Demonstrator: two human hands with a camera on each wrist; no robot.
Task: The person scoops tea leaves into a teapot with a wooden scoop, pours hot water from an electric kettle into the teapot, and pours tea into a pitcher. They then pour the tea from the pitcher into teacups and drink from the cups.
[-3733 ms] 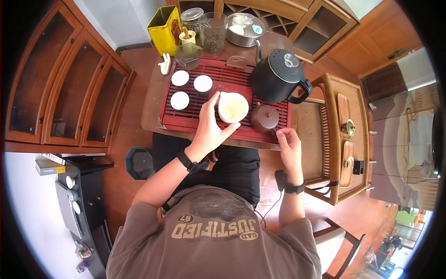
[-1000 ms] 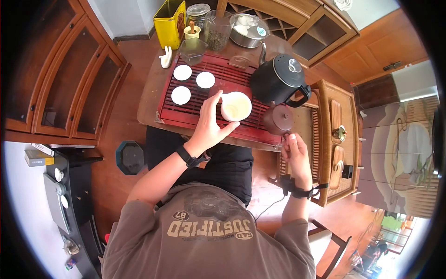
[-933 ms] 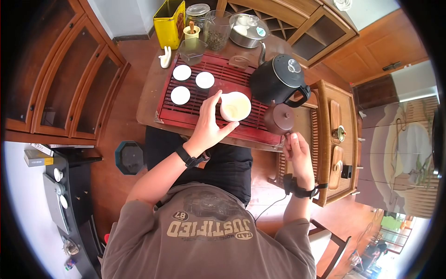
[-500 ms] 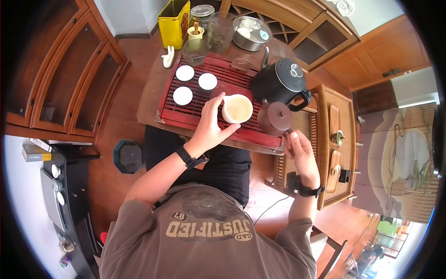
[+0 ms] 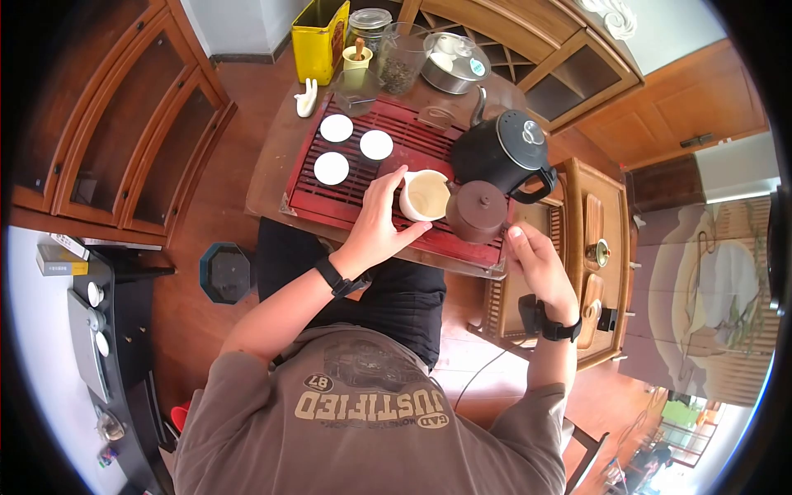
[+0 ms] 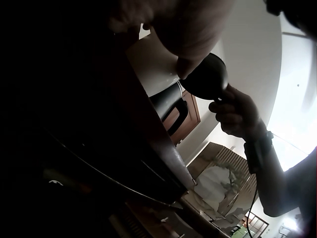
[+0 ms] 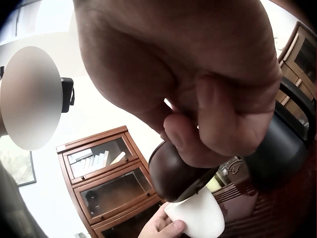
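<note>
The left hand holds a white pitcher between thumb and fingers above the red slatted tray. Pinched by its handle in the right hand is a brown lidded teapot, its near side right against the pitcher's rim. From the right wrist view, the teapot tilts over the white pitcher, with the right hand curled at its handle. The left wrist view shows the teapot dark beside the right hand. Three white cups, one nearest the pitcher, stand on the tray.
A black kettle stands just behind the teapot. Along the table's back are a yellow tin, a glass jar, a clear container and a lidded steel pot. A rattan cart stands at right.
The right hand has lifted the teapot off the tray and moved it left to the pitcher, tilting it. The left hand keeps its hold on the pitcher.
</note>
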